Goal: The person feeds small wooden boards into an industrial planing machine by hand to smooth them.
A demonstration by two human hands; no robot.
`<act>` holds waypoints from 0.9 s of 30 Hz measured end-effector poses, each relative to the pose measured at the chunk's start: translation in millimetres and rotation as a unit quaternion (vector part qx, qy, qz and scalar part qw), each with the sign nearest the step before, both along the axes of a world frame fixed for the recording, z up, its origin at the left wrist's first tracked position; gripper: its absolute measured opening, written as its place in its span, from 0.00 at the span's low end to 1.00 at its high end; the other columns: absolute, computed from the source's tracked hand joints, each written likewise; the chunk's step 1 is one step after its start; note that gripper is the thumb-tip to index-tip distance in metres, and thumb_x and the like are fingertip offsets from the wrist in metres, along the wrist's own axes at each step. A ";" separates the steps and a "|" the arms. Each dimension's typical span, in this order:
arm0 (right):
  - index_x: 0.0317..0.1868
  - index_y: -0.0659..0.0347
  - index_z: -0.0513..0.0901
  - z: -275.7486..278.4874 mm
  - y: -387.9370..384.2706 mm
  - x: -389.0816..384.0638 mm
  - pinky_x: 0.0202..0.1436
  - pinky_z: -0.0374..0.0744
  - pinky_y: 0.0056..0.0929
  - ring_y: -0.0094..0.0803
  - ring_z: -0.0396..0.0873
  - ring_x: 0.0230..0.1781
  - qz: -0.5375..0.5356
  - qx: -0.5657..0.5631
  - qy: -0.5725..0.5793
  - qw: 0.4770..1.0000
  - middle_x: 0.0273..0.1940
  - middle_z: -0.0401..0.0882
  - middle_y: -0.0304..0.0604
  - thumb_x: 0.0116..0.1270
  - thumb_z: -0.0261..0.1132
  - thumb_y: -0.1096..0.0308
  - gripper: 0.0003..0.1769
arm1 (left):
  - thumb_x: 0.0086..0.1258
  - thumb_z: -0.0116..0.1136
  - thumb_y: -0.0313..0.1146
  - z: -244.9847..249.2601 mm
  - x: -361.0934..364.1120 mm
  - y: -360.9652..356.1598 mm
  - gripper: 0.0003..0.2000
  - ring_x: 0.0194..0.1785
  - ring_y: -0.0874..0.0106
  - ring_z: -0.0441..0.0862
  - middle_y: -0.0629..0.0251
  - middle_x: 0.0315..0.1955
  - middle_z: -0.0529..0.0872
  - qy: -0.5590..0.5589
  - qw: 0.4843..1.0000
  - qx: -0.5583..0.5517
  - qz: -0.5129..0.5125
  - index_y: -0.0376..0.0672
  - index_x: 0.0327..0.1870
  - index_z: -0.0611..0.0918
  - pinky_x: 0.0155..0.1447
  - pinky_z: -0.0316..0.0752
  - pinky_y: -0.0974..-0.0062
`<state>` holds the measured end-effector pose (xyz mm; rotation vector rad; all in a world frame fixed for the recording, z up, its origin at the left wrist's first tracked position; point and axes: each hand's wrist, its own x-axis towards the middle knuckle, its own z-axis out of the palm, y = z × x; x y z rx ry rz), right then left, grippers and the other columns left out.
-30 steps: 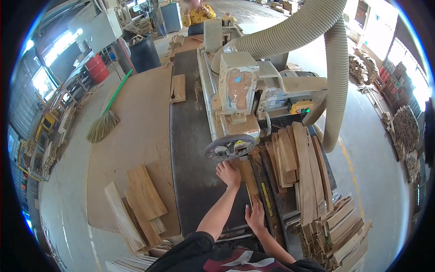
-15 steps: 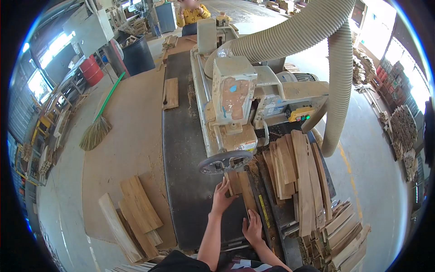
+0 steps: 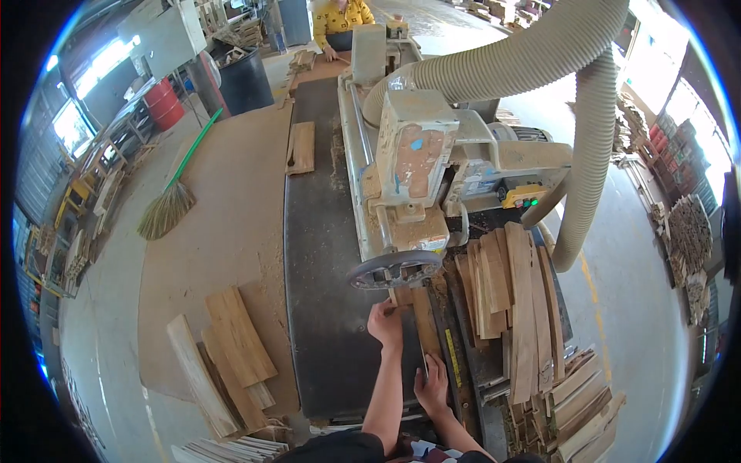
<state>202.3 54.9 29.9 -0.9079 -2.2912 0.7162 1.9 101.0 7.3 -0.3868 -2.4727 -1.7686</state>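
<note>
My left hand is closed at the near end of a short wooden block, just below the machine's black handwheel. The block's far part is hidden under the wheel. Beside it lies a narrow wooden board, flat on the dark machine table and running toward the machine. My right hand grips this board's near end, thumb on the left side and fingers along the right. A yellow measuring strip lies to the right of that hand.
Several boards are stacked right of the machine, with more wood below. Boards lie on the brown sheet at left, near a green-handled broom. A large hose arches overhead. Across the machine stands a person in yellow.
My left hand has changed from spread fingers along the block to a closed hand at its near end. The block sits farther under the wheel. The other person's hand has come down to the table.
</note>
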 end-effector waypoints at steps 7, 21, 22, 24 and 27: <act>0.69 0.66 0.72 -5.1 -2.5 -0.9 0.66 0.80 0.53 0.64 0.78 0.63 -0.019 0.020 -0.004 1.000 0.64 0.77 0.63 0.71 0.67 0.73 0.27 | 0.59 0.72 0.28 -7.2 -21.2 41.7 0.04 0.34 0.52 0.86 0.62 0.30 0.87 0.068 0.992 -0.061 0.082 0.46 0.31 0.86 0.37 0.78 0.54; 0.71 0.65 0.71 0.6 -2.9 -0.9 0.70 0.77 0.54 0.64 0.74 0.68 0.010 0.007 -0.046 0.999 0.68 0.73 0.61 0.73 0.66 0.73 0.27 | 0.53 0.80 0.18 -8.3 -124.7 -91.4 0.18 0.42 0.56 0.79 0.56 0.36 0.81 0.069 0.995 0.062 0.028 0.39 0.31 0.76 0.43 0.76 0.57; 0.71 0.65 0.71 -1.7 -3.0 1.2 0.70 0.77 0.54 0.64 0.74 0.68 0.010 0.004 -0.056 0.998 0.68 0.73 0.61 0.73 0.66 0.73 0.27 | 0.54 0.81 0.20 -8.7 -138.6 -89.6 0.18 0.48 0.55 0.79 0.54 0.41 0.80 0.081 0.995 0.041 0.033 0.39 0.35 0.77 0.49 0.77 0.55; 0.71 0.65 0.71 -0.2 -3.4 -1.4 0.70 0.78 0.53 0.63 0.74 0.68 0.007 0.011 -0.053 0.999 0.67 0.73 0.61 0.73 0.66 0.74 0.28 | 0.53 0.83 0.23 -10.5 -179.2 -74.2 0.22 0.60 0.50 0.76 0.50 0.52 0.79 0.121 0.992 0.012 0.041 0.40 0.44 0.79 0.62 0.75 0.53; 0.69 0.67 0.72 2.0 -1.1 -4.0 0.69 0.79 0.52 0.60 0.74 0.68 0.012 0.025 -0.094 0.995 0.67 0.74 0.60 0.73 0.67 0.75 0.27 | 0.52 0.86 0.33 -23.1 -268.1 -26.4 0.37 0.71 0.41 0.69 0.40 0.66 0.72 0.188 0.979 -0.017 0.078 0.42 0.64 0.77 0.73 0.69 0.48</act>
